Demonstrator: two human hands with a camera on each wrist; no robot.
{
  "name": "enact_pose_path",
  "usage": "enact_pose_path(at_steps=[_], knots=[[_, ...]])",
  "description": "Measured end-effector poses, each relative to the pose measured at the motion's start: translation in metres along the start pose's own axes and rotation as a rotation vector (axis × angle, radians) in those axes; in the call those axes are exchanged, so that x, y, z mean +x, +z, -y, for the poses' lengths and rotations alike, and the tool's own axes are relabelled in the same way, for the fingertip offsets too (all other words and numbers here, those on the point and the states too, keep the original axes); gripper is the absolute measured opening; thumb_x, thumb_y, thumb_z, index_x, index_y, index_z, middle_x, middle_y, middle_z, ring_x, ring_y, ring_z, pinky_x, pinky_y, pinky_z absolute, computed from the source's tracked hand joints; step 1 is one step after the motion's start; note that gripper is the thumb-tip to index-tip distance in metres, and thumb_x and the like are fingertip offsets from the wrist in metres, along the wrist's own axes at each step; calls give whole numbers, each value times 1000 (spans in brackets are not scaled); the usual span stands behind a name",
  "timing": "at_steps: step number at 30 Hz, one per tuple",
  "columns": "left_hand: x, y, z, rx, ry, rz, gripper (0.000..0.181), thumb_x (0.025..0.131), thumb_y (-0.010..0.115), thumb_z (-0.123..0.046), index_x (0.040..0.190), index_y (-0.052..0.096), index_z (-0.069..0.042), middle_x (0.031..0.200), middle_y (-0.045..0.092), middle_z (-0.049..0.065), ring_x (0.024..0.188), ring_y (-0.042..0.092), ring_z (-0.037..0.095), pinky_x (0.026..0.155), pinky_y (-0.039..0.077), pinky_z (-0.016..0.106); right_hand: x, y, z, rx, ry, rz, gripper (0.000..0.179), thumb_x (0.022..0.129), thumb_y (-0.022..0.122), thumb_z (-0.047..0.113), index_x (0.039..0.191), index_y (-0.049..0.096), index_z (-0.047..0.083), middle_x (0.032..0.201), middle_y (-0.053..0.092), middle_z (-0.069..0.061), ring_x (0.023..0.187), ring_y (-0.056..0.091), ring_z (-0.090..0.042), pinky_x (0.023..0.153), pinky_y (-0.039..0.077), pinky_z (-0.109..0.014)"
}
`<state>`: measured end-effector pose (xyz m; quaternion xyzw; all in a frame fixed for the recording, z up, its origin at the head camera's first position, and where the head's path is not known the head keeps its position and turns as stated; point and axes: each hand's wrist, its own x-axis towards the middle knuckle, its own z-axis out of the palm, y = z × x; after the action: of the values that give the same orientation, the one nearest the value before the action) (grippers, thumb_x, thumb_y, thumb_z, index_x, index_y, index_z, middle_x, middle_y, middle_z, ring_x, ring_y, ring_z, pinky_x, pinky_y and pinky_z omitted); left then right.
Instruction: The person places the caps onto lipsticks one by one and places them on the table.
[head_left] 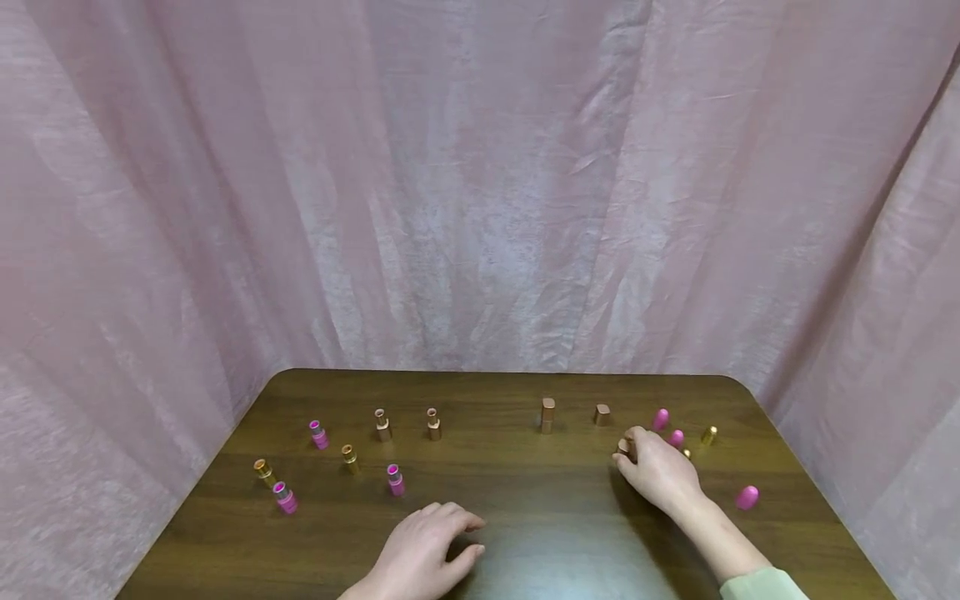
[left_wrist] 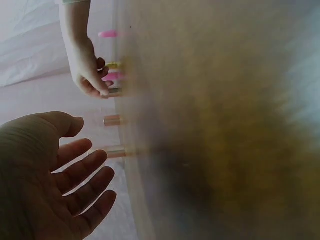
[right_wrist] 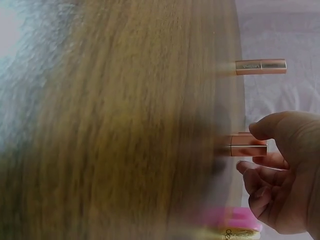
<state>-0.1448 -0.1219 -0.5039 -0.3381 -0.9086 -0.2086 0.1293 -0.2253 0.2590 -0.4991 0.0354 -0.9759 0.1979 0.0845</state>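
Observation:
My right hand (head_left: 658,468) is at the right of the table, its thumb and fingers pinching a rose-gold lipstick cap (head_left: 624,447). In the right wrist view this cap (right_wrist: 249,150) sits between thumb and fingertips, close to the tabletop. Just behind stands another rose-gold cap (head_left: 602,415), and left of that a closed rose-gold lipstick (head_left: 547,416). My left hand (head_left: 423,550) hangs over the front of the table, fingers loosely bent and nothing in them. The uncapped pink lipstick (head_left: 396,480) is the one nearest to it.
Several uncapped lipsticks stand at the left: pink (head_left: 285,497), gold (head_left: 265,472) and rose-gold (head_left: 382,426). Around the right hand are pink caps (head_left: 747,497) and gold caps (head_left: 709,435), one gold cap partly hidden. A pink curtain (head_left: 480,208) hangs behind the wooden table (head_left: 495,483).

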Motion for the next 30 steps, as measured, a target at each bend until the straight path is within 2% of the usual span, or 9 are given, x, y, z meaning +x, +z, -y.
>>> enact_pose_path(at_steps=[6,11,16,19,22,26,30], knots=[[-15,2,5,-29,-6,-16,21,94,73,-34,111,74,-22,103,68,-16,93,62,5,78,52,31,3,2,0,3,9,9,20,88,74,26,98,63,12,90,67,1,78,65,-21,66,52,-49],[-18,3,8,-11,20,-64,20,92,75,-32,109,74,-22,102,68,-16,92,62,5,79,52,30,6,4,-1,5,19,18,17,89,74,24,95,62,13,86,65,2,73,61,-18,61,50,-46],[-20,-1,9,-23,-6,-60,20,93,73,-33,111,74,-23,103,68,-16,94,62,5,79,52,30,5,4,1,64,10,11,17,91,73,24,90,59,15,78,60,4,68,54,-15,59,45,-39],[-22,-3,9,-35,-35,-46,20,94,73,-33,111,73,-23,104,68,-16,94,63,6,78,53,31,2,2,4,171,14,-6,16,92,74,24,93,62,13,82,61,3,74,56,-14,66,47,-37],[-24,-6,10,-38,-60,-40,19,94,74,-32,110,73,-23,104,68,-16,93,63,6,78,53,32,-3,1,7,339,43,9,20,93,75,24,103,67,7,89,68,0,82,62,-15,74,49,-35],[-24,-9,12,-26,-82,-31,18,94,73,-33,110,74,-24,104,67,-16,94,63,5,78,53,32,-8,0,12,593,120,88,32,93,76,21,116,69,-1,94,74,-8,81,66,-21,70,50,-31],[-24,-12,12,-41,-103,-21,18,95,72,-34,110,74,-24,104,67,-18,93,62,4,77,53,32,-15,1,16,757,178,157,40,93,76,18,125,67,-4,101,75,-9,78,64,-19,64,49,-28]])
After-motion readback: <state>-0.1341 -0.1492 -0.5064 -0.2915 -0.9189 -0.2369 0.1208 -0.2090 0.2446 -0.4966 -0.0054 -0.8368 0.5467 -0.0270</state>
